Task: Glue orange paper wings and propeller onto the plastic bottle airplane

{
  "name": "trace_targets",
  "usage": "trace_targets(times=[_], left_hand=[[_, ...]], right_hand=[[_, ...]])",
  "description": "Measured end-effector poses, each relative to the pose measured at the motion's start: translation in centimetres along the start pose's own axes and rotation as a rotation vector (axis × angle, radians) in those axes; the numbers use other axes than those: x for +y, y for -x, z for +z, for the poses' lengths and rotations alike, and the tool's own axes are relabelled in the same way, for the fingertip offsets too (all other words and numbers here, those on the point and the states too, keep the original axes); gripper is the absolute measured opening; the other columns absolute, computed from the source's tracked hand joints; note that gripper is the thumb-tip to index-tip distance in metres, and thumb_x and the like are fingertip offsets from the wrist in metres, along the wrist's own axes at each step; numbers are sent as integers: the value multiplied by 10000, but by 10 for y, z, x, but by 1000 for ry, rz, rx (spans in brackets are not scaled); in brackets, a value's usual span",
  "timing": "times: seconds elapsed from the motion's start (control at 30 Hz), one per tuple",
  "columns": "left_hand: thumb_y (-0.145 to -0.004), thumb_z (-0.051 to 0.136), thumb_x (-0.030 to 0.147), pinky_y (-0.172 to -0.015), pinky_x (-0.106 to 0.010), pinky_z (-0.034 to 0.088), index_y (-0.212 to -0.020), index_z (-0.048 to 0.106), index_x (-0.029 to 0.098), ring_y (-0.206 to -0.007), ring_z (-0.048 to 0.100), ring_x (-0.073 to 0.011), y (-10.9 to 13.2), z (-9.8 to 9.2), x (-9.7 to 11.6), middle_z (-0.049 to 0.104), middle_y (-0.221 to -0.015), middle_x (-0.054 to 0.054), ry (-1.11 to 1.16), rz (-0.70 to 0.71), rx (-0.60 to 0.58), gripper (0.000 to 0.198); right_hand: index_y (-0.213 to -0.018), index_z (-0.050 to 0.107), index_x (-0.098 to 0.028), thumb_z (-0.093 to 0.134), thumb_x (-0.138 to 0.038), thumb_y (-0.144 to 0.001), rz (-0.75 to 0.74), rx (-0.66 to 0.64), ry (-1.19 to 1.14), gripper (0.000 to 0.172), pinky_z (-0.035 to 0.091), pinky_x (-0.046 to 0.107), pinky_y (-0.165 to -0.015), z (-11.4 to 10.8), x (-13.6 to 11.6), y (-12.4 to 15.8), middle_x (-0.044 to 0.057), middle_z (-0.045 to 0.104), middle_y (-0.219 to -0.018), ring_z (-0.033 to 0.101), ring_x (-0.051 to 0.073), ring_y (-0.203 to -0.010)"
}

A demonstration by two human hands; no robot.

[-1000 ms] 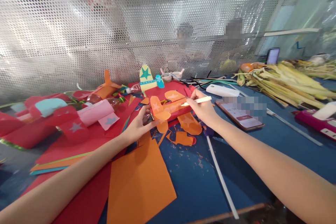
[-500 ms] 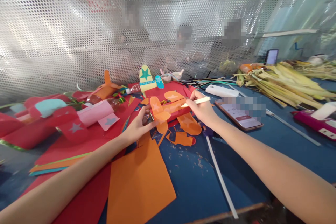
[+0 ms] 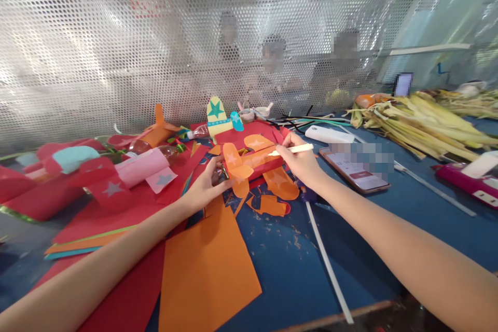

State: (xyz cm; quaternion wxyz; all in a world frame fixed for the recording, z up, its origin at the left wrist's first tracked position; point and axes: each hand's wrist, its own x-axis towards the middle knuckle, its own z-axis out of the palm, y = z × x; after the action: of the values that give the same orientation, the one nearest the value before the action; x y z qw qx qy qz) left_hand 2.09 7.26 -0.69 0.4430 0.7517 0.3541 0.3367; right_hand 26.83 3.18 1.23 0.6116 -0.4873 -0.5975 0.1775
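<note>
An orange paper airplane (image 3: pixel 254 158) with pale stars on its wings and tail lies in front of me, its tail toward the left. My left hand (image 3: pixel 206 184) grips it at the tail end, thumb and fingers around it; the fingertips are partly hidden by the tail pieces. A cream-coloured marker pen (image 3: pixel 298 149) is pinched in my right hand (image 3: pixel 302 162), its tip on the airplane's body. Orange paper scraps (image 3: pixel 271 205) lie just below the near wing. Under the left forearm is a large orange sheet (image 3: pixel 210 270).
Red and pink paper airplanes (image 3: pixel 112 187) crowd the left, beside stacked coloured sheets. A yellow airplane (image 3: pixel 216 114) stands behind. Rightward are a phone (image 3: pixel 354 168), a white power bank (image 3: pixel 329 135), a glue gun stick (image 3: pixel 329 264), dried husks (image 3: pixel 424 116) and a magenta power strip (image 3: pixel 467 181).
The pen and my right hand have shifted very slightly to the right. My left hand keeps its hold on the airplane. Behind the perforated screen, a person has moved rightward.
</note>
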Motion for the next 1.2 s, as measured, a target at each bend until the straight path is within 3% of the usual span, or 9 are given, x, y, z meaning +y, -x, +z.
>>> trace_targets(times=[1.2], left_hand=[[-763, 660, 455, -913, -369, 509, -1232, 370, 198, -1086, 605, -248, 0, -1, -1, 545, -1180, -92, -21, 6, 2, 609]], right_hand=[[-589, 369, -237, 553, -235, -719, 0, -18, 15, 225, 215, 268, -492, 0, -4, 1, -74, 345, -505, 321, 110, -485]])
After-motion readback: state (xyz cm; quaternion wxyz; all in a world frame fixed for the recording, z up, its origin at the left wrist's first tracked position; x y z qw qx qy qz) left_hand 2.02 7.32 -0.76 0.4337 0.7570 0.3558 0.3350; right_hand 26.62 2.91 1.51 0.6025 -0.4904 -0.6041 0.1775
